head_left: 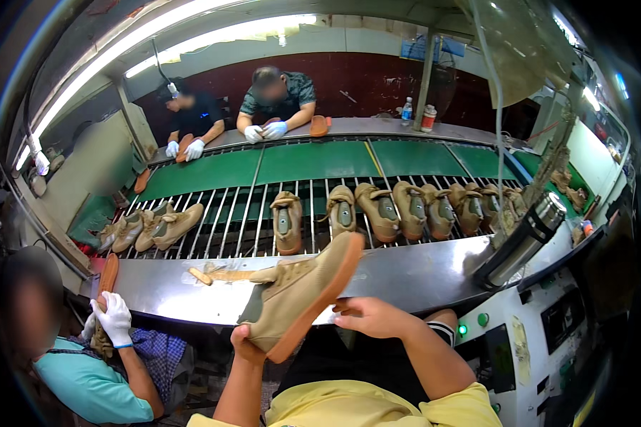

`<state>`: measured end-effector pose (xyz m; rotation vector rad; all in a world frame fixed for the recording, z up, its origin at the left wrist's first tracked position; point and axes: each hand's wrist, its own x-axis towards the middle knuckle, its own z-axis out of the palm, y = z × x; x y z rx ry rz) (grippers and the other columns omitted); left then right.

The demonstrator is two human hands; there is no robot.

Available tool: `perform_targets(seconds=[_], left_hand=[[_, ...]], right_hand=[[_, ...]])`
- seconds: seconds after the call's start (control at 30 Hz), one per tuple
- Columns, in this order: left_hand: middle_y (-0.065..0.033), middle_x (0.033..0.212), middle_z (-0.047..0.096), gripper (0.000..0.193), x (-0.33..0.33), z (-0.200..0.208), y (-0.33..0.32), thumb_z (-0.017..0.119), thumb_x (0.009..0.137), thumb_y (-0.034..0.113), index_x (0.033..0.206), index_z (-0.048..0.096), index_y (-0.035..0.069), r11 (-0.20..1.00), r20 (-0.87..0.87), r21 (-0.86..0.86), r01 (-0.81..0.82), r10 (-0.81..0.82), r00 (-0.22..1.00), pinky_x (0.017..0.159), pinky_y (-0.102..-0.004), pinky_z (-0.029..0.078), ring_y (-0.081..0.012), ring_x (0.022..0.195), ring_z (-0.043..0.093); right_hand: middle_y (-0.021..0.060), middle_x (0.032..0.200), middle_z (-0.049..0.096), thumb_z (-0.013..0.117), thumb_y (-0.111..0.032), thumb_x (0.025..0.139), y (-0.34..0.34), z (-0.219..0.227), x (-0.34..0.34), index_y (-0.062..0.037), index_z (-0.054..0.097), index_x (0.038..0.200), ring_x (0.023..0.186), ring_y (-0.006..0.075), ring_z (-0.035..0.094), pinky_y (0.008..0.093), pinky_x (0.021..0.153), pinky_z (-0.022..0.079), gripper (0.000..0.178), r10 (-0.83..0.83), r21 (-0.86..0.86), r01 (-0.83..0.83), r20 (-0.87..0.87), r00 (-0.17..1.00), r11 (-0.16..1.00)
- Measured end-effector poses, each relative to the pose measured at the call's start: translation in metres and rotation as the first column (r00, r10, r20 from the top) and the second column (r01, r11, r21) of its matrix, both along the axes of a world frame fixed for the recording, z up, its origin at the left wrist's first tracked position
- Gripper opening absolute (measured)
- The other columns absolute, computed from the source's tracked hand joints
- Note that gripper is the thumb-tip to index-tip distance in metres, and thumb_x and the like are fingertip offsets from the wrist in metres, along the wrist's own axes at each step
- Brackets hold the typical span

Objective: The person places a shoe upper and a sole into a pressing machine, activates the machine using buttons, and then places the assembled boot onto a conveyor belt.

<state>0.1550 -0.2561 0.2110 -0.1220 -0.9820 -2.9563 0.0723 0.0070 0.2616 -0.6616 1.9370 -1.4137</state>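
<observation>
Gripping the heel of a tan suede boot with an orange rubber sole [303,292], the left hand [246,349] holds it tilted above the steel table edge [406,274]; the right hand [370,317] hovers open beside the sole. It looks light, stiff-soled, soft-sided. A steel flask [523,238] and racked boots [384,210] crowd beyond.

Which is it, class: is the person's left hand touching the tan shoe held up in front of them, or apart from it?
Touching. The head view shows the left hand gripping the heel end of the tan shoe, its thumb pressed against the orange sole with no gap.
</observation>
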Motion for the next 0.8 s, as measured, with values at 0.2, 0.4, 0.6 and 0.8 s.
perform_targets(seconds=[0.2, 0.4, 0.6, 0.8], left_hand=[[-0.0182, 0.127, 0.055, 0.071, -0.019, -0.099, -0.092, 0.063, 0.074, 0.037, 0.13, 0.045, -0.002, 0.936, 0.334, -0.043, -0.35, 0.343, 0.878, 0.097, -0.0484, 0.046, -0.0356, 0.114, 0.055], [-0.0154, 0.114, 0.061, 0.047, -0.185, -0.068, -0.15, 0.057, 0.083, 0.022, 0.124, 0.051, 0.0, 0.903, 0.256, -0.168, -0.397, 0.428, 0.867, 0.096, -0.0421, 0.046, -0.0302, 0.106, 0.059], [-0.0097, 0.105, 0.062, 0.055, -0.293, -0.093, -0.17, 0.067, 0.076, 0.009, 0.128, 0.049, 0.001, 0.642, 0.085, -0.637, -0.426, 0.608, 0.789, 0.082, -0.0308, 0.048, -0.0176, 0.091, 0.06], [-0.0127, 0.116, 0.058, 0.066, -0.284, -0.151, -0.157, 0.072, 0.077, 0.014, 0.136, 0.045, 0.001, 0.401, -0.012, -0.84, -0.364, 0.657, 0.753, 0.089, -0.0309, 0.046, -0.0194, 0.101, 0.058]], right_hand=[[0.0134, 0.094, 0.063, 0.058, -0.01, 0.084, 0.021, 0.088, 0.021, 0.0001, 0.059, 0.107, 0.082, 0.0199, 0.061, 0.0301, 0.074, 0.048, 0.025, -0.763, -0.804, 0.085, -0.518, 0.386, 0.589], [0.0023, 0.078, 0.047, 0.052, -0.01, 0.086, 0.051, 0.148, 0.062, -0.0087, 0.046, 0.087, 0.071, 0.0146, 0.047, 0.0287, 0.066, 0.038, 0.006, -0.825, -0.797, -0.259, -0.566, 0.002, 0.546], [0.0036, 0.078, 0.047, 0.052, -0.009, 0.085, 0.049, 0.147, 0.046, -0.0075, 0.047, 0.087, 0.07, 0.0161, 0.047, 0.0293, 0.065, 0.039, 0.005, -0.769, -0.757, -0.143, -0.635, -0.069, 0.638], [0.0049, 0.078, 0.048, 0.052, -0.008, 0.085, 0.053, 0.136, 0.028, -0.0063, 0.048, 0.088, 0.07, 0.0176, 0.048, 0.03, 0.065, 0.039, 0.005, -0.74, -0.737, -0.071, -0.666, -0.095, 0.672]])
